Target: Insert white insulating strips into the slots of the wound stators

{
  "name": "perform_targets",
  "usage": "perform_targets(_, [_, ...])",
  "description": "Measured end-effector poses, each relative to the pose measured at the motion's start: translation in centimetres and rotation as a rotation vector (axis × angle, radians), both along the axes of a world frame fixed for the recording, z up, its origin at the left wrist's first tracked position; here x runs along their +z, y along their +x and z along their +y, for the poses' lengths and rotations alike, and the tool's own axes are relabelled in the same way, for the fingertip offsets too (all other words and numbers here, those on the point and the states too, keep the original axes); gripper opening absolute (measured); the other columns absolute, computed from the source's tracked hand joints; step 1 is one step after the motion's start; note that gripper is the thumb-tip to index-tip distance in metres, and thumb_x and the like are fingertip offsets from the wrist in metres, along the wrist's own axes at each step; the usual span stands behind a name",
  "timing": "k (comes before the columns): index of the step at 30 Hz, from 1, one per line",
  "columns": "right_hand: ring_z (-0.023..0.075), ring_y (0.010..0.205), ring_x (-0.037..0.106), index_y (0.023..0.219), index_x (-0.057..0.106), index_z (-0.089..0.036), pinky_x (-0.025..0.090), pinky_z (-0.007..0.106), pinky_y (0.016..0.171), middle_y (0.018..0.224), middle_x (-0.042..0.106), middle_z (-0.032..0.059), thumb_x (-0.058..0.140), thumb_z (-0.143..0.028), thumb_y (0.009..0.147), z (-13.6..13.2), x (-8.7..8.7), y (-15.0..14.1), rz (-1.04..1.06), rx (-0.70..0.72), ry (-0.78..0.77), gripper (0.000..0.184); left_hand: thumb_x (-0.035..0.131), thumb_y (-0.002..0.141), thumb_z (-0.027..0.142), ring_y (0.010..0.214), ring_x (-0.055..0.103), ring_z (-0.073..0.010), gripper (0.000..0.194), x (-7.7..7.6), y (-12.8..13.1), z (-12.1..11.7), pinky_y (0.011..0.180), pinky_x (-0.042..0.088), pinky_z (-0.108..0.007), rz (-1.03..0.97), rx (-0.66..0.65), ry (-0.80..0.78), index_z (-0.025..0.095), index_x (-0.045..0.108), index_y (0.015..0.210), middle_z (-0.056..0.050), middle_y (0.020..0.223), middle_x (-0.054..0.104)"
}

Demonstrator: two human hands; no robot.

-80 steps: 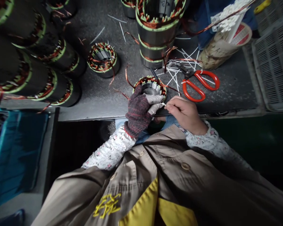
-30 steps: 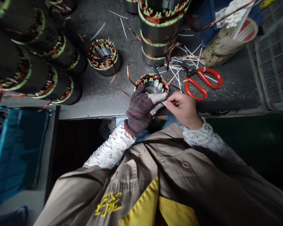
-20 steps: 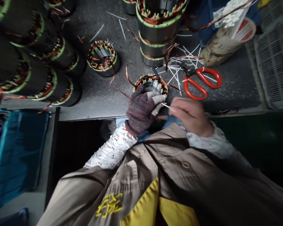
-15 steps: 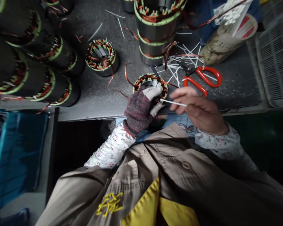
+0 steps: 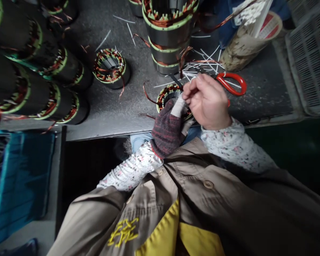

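Note:
A small motor stator with copper windings and green insulation stands near the front edge of the dark bench. My left hand, in a dark knit glove with pale fingertips, is closed round the stator's near side. My bare right hand hovers over the stator's right rim. Its thumb and fingers are pinched together at the windings; what they pinch is hidden.
Red-handled scissors lie just behind my right hand among scattered thin white strips. Stacked stators stand behind, one single stator to the left, several lying stators far left. A bag, a grey crate and a blue bin are around.
My right hand drew a thin white strip out to the right, then swung up and over the stator's right rim. The gloved left hand kept its grip. The view shifted slightly.

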State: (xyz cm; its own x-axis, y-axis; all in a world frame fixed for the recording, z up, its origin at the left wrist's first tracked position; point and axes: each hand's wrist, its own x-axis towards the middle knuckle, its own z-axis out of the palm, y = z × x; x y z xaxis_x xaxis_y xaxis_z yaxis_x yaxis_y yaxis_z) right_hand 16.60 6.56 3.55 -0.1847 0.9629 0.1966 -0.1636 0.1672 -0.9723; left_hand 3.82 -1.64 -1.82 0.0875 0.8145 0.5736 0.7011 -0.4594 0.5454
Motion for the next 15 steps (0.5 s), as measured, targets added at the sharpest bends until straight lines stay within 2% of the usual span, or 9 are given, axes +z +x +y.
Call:
perform_targets(1, [0.0157,0.072,0.062,0.071,0.052,-0.024,0.053,0.035,0.067,0.081,0.064,0.0037,0.043,-0.062,0.102,0.1,-0.7,-0.2,-0.025,-0.033,0.047,0.050,0.054,0.105,0.033,0.143,0.055,-0.0275,0.065,0.3,-0.3,-0.2,0.121,0.048,-0.051,0.034,-0.013,0.015,0.028,0.022,0.161,-0.014,0.152,0.055])
perform_targets(3, [0.0212,0.094,0.068,0.077,0.061,-0.024,0.055,0.042,0.085,0.104,0.072,0.0070,0.048,-0.064,0.101,-0.2,-2.1,0.4,-0.120,-0.045,0.206,0.048,0.052,0.105,0.028,0.137,0.061,-0.0254,0.057,1.4,-1.6,-0.4,0.124,0.045,-0.051,0.157,-0.058,0.071,0.025,0.030,0.158,-0.012,0.144,0.063])
perform_targets(6, [0.0312,0.124,0.061,0.083,0.070,-0.027,0.043,0.055,0.112,0.128,0.071,0.0059,0.072,-0.054,0.089,-1.4,-4.1,2.5,-0.377,0.034,0.437,0.028,0.053,0.104,0.022,0.118,0.071,-0.0234,0.041,3.2,-4.5,-0.2,0.119,0.048,-0.048,0.388,-0.130,0.175,0.020,0.050,0.145,-0.008,0.117,0.075])
perform_targets(8, [0.0340,0.128,0.058,0.084,0.072,-0.029,0.037,0.061,0.116,0.134,0.069,0.0035,0.080,-0.040,0.083,-1.8,-5.1,3.4,-0.540,0.068,0.483,0.014,0.050,0.104,0.020,0.101,0.074,-0.0220,0.033,4.3,-6.3,0.4,0.104,0.057,-0.042,0.540,-0.179,0.190,0.019,0.058,0.136,-0.005,0.097,0.075])
perform_targets(10, [0.0347,0.131,0.056,0.084,0.073,-0.030,0.036,0.063,0.117,0.139,0.066,0.0014,0.080,-0.030,0.081,-1.9,-5.7,3.6,-0.620,0.076,0.482,0.007,0.047,0.104,0.023,0.083,0.072,-0.0211,0.028,5.1,-7.4,1.3,0.084,0.059,-0.037,0.655,-0.221,0.151,0.021,0.065,0.125,-0.003,0.082,0.069])
perform_targets(12, [0.0350,0.133,0.055,0.085,0.074,-0.031,0.036,0.063,0.116,0.142,0.064,0.0005,0.079,-0.025,0.080,-2.0,-6.1,3.3,-0.641,0.072,0.485,0.009,0.044,0.105,0.028,0.071,0.066,-0.0201,0.027,5.7,-7.9,2.5,0.070,0.054,-0.034,0.723,-0.277,0.086,0.023,0.070,0.112,-0.003,0.077,0.064])
perform_targets(15, [0.0343,0.129,0.058,0.087,0.075,-0.031,0.040,0.062,0.112,0.137,0.066,0.0026,0.077,-0.024,0.082,-2.2,-6.3,2.8,-0.612,0.039,0.559,0.008,0.044,0.103,0.029,0.067,0.060,-0.0188,0.028,6.5,-8.2,4.4,0.065,0.051,-0.034,0.800,-0.401,0.041,0.023,0.070,0.099,-0.005,0.081,0.064])
